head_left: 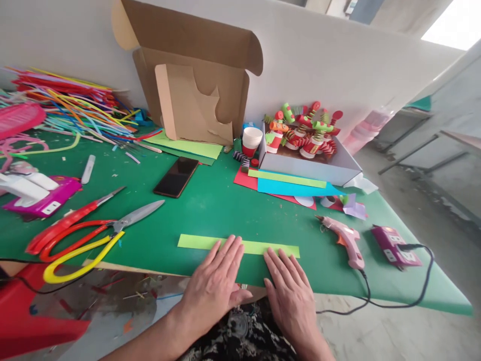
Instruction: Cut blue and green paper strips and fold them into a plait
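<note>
A narrow light-green paper strip lies flat across the green table, close to its front edge. My left hand rests with its fingers stretched out, the fingertips pressing on the middle of the strip. To the right, my right hand is also flat, its fingertips touching the strip near its right end. Neither hand grips anything. Scissors with one red and one yellow handle lie open to the left. On the right sits a pink glue gun, its nozzle pointing away from me.
A black phone lies beyond the strip. Behind it stands an open cardboard box. A white box holds several paper-cup figures, with coloured paper before it. A purple power strip and its cord lie at right; pipe cleaners pile up left.
</note>
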### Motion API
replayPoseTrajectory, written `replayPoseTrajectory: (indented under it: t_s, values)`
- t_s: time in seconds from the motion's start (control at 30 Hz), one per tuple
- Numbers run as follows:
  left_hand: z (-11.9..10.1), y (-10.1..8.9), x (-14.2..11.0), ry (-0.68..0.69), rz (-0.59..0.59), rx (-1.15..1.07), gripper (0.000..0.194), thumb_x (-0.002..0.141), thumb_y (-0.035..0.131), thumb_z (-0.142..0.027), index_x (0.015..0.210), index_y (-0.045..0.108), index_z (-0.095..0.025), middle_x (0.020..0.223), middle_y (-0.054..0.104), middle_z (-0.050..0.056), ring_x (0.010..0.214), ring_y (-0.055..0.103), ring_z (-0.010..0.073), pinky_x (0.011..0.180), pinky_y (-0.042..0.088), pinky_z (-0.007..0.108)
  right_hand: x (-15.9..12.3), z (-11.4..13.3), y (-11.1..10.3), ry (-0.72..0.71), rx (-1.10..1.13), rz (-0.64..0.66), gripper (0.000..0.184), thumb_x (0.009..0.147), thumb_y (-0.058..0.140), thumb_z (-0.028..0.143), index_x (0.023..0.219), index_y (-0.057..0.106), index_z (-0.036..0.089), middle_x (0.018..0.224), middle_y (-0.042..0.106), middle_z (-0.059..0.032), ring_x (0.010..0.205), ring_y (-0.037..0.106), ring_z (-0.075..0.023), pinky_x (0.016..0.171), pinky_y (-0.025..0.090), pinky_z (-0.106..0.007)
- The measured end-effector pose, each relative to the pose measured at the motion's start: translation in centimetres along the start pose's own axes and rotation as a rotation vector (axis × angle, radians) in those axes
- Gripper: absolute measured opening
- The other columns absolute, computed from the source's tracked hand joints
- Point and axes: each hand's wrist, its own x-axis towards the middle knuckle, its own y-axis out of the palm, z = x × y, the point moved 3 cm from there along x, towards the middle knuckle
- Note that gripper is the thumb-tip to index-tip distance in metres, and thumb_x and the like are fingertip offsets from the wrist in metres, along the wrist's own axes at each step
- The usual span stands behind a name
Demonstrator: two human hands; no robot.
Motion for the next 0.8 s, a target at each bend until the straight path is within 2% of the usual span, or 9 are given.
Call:
replayPoseTrajectory:
  t_s: [0.2,0.37,0.47,0.57,0.67,0.73,0.8]
  values:
    - [4.6,-2.3,-3.4,-0.017,-0.017,0.052,0.081,0.098,0.038,-0.059,0.156,0.022,-0.006,0.153,0.048,0.017,0.143,0.043,0.0291,0.115,0.037,0.044,0.2,0.0,-0.1,-0.002,-0.023,0.001,0.056,0.102,0.039,0.026,0.157,0.03,0.021,0.138,0.064,-0.0037,0.127,0.06,-0.0217,0.113,0.039,-0.039]
    - [7.3,-3.1,-5.8,-0.075,-0.034,0.079,0.075,0.1,0.039,-0.052,0.158,0.019,-0.01,0.151,0.051,0.016,0.138,0.049,0.0291,0.113,0.04,0.045,0.4,0.1,-0.3,-0.03,-0.036,-0.017,0.056,0.102,0.04,0.024,0.157,0.032,0.018,0.137,0.065,-0.0041,0.126,0.061,-0.0232,0.114,0.037,-0.039]
    - [8.8,-3.7,-7.1,-0.11,-0.029,0.098,0.07,0.1,0.04,-0.048,0.158,0.02,-0.012,0.149,0.053,0.015,0.137,0.051,0.0311,0.113,0.038,0.05,0.4,0.2,-0.3,-0.03,-0.039,-0.013,0.053,0.101,0.041,0.023,0.154,0.037,0.017,0.137,0.065,-0.0043,0.125,0.061,-0.0232,0.114,0.036,-0.038]
    - [9.8,-4.9,-7.2,-0.15,-0.037,0.131,0.066,0.1,0.04,-0.045,0.157,0.025,-0.015,0.146,0.056,0.014,0.14,0.046,0.0358,0.113,0.036,0.058,0.4,0.2,-0.4,-0.027,-0.046,-0.005,0.05,0.101,0.042,0.023,0.151,0.042,0.016,0.137,0.065,-0.0045,0.125,0.061,-0.0231,0.115,0.035,-0.038]
    - [8.6,-5.9,-5.4,-0.177,-0.088,0.139,0.063,0.1,0.042,-0.041,0.156,0.028,-0.013,0.15,0.051,0.017,0.146,0.037,0.0361,0.115,0.033,0.059,0.4,0.2,-0.4,-0.023,-0.036,-0.004,0.05,0.102,0.041,0.023,0.151,0.042,0.017,0.137,0.065,-0.0043,0.126,0.061,-0.0224,0.116,0.034,-0.037]
    - [5.9,-5.6,-3.1,-0.114,-0.088,0.081,0.065,0.101,0.041,-0.044,0.154,0.03,-0.009,0.155,0.045,0.017,0.148,0.033,0.0327,0.119,0.03,0.054,0.4,0.2,-0.4,-0.014,-0.031,-0.006,0.05,0.102,0.041,0.023,0.152,0.041,0.018,0.137,0.065,-0.0044,0.126,0.061,-0.022,0.116,0.035,-0.038]
    - [2.7,-4.2,-0.9,-0.03,-0.057,0.023,0.068,0.1,0.038,-0.052,0.151,0.035,-0.006,0.155,0.046,0.015,0.149,0.032,0.03,0.121,0.028,0.049,0.4,0.3,-0.3,-0.007,-0.024,-0.007,0.05,0.101,0.041,0.023,0.151,0.041,0.018,0.137,0.065,-0.0049,0.127,0.06,-0.0219,0.115,0.037,-0.038]
